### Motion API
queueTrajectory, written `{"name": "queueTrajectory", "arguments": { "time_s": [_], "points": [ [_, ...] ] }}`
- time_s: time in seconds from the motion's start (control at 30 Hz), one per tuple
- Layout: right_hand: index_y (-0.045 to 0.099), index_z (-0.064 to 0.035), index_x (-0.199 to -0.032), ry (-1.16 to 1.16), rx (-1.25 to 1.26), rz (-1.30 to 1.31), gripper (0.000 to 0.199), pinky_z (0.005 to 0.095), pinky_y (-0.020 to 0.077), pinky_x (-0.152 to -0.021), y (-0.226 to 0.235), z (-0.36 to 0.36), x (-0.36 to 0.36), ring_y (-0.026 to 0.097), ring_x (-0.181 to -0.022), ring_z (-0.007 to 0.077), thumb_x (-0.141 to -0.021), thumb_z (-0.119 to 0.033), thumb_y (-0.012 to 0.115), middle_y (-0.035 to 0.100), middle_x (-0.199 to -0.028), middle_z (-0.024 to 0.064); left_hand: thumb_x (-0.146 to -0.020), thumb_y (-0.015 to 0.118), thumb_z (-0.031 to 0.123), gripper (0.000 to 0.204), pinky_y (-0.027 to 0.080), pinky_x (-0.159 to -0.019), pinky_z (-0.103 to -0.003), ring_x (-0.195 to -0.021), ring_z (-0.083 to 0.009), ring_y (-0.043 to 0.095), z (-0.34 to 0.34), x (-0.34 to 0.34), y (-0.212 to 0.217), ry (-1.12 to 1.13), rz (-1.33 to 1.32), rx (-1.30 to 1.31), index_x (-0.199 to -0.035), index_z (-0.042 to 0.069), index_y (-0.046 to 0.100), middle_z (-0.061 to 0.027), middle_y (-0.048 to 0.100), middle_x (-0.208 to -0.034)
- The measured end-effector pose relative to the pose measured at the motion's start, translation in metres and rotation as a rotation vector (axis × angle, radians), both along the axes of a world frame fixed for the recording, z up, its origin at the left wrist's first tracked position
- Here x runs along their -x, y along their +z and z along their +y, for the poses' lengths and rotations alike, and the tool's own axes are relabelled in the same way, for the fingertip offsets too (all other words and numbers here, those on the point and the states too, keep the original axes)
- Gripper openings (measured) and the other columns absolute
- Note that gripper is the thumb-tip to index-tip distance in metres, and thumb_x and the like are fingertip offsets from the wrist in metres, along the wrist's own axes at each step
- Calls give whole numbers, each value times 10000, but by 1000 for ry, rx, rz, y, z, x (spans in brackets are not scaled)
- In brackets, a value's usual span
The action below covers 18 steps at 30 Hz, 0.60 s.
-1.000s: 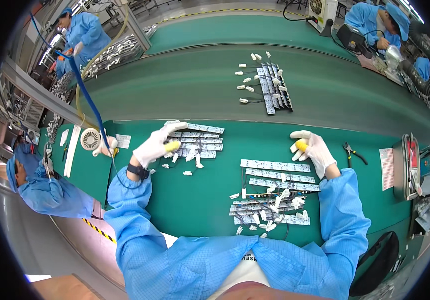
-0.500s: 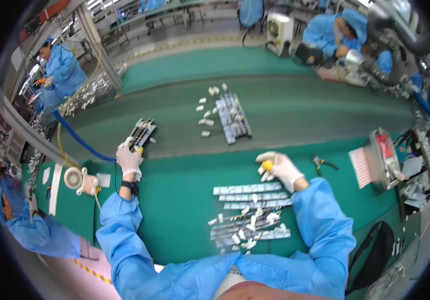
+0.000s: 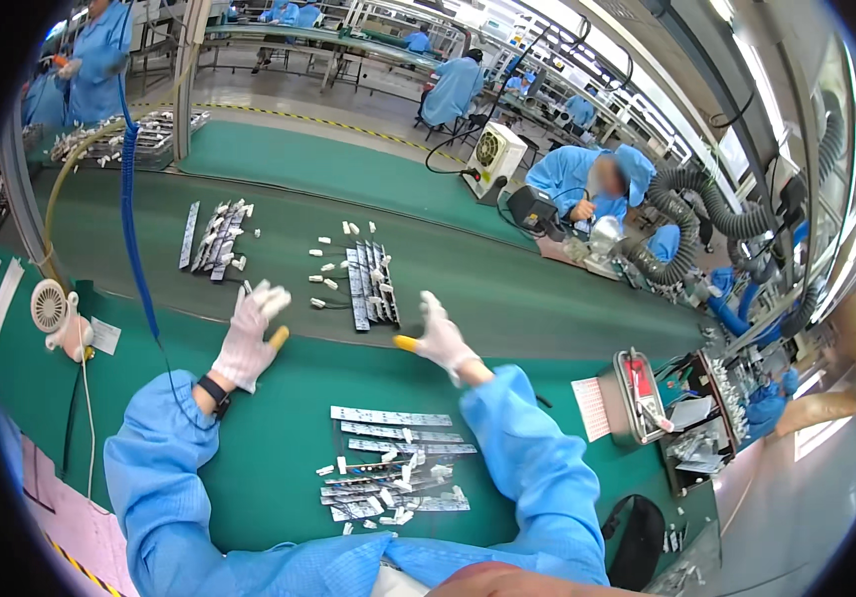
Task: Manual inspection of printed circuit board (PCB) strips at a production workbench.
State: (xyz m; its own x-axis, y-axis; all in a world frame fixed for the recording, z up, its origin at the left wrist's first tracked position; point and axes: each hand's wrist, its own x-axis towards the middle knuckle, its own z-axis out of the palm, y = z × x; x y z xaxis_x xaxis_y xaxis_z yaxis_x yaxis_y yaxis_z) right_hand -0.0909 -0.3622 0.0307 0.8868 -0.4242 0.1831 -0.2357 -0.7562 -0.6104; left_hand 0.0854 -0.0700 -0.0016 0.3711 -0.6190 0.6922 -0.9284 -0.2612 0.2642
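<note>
My left hand (image 3: 250, 334), in a white glove with a yellow thumb cover, hovers over the belt's near edge with its fingers spread. It holds nothing. Just beyond it, a batch of narrow circuit board strips (image 3: 217, 241) with white connectors lies on the dark belt. My right hand (image 3: 440, 340), gloved the same way, is also open and bare of any part. Its fingers are beside a second batch of board strips (image 3: 372, 287), which has several loose white connectors (image 3: 327, 267) on its left. More board strips (image 3: 393, 416) lie nearer me on the green mat.
The dark conveyor belt (image 3: 547, 298) crosses beyond the mat. A small fan (image 3: 53, 306) stands at left, near a hanging blue coiled hose (image 3: 130, 199). At right are a metal tray (image 3: 637, 390) and a box of parts (image 3: 691, 453). A co-worker (image 3: 597, 184) sits across the belt.
My view has turned. My left hand has come away from the left batch of strips, and my right hand has moved forward from the mat toward the middle batch.
</note>
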Motion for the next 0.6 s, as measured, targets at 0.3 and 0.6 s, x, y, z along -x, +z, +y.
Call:
{"name": "queueTrajectory", "arguments": {
  "time_s": [0.3, 0.6],
  "points": [
    [450, -118, -1305, -196, 407, 367, 795, 557, 440, -904, -9, 53, -98, 501, -1133, 411, -663, -434, 796, 380, -1276, 228, -726, 676, -9, 431, 447, -955, -408, -1082, -315, 556, 0, -10, -28, 56, 196, 219, -1132, 95, 576, -113, 605, -1106],
    [478, 31, -1221, 235, -597, 47, 469, 292, 445, -904, 23, -16, -41, 573, -1044, 216, -761, 61, 561, 583, -1139, 115, -745, 631, -68, 368, 475, -895, -365, -1004, -309, 600, 13, -9, -27, -30, 146, 232, -1088, 56, 581, -122, 640, -1062]
  ]
}}
